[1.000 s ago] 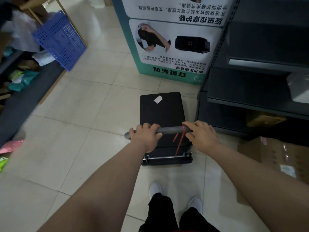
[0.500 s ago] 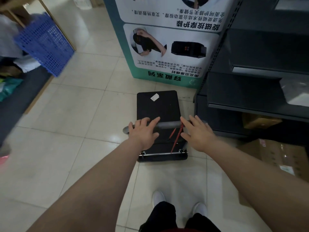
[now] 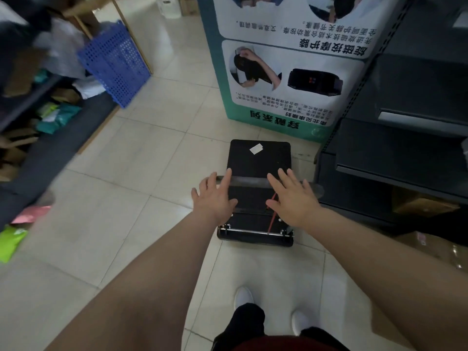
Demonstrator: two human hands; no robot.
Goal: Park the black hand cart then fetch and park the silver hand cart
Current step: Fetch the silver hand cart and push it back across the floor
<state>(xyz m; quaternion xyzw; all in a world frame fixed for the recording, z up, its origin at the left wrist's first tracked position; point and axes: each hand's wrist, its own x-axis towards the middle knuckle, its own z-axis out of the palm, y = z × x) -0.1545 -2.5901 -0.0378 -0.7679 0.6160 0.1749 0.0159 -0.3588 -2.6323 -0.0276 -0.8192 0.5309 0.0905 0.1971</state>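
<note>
Letting go of the black hand cart (image 3: 259, 160) is the step I am on, I think. To do it well, I should lift both hands straight up off the grey handle bar (image 3: 249, 181) so I do not bump it. I should look to see that the cart sits flat on the tile floor (image 3: 141, 173) and does not roll. Then I can go and look for the silver hand cart, which I cannot see from here.

My left hand (image 3: 215, 198) is open, with the fingers spread wide. It hangs over the left end of the bar and grips nothing. My right hand (image 3: 293, 198) is open too, fingers spread, over the right end. I cannot tell if the fingertips touch the bar or float just above it. Both arms reach out long and straight in front of me, palms down.

The cart is right under my hands and reaches out past them. A red cord (image 3: 272, 211) hangs from the bar by my right hand. The cart's far end is near the big poster stand (image 3: 291, 72). A dark shelf (image 3: 395, 158) is just beside my right hand. My white shoes (image 3: 243, 297) are behind the cart.
</note>
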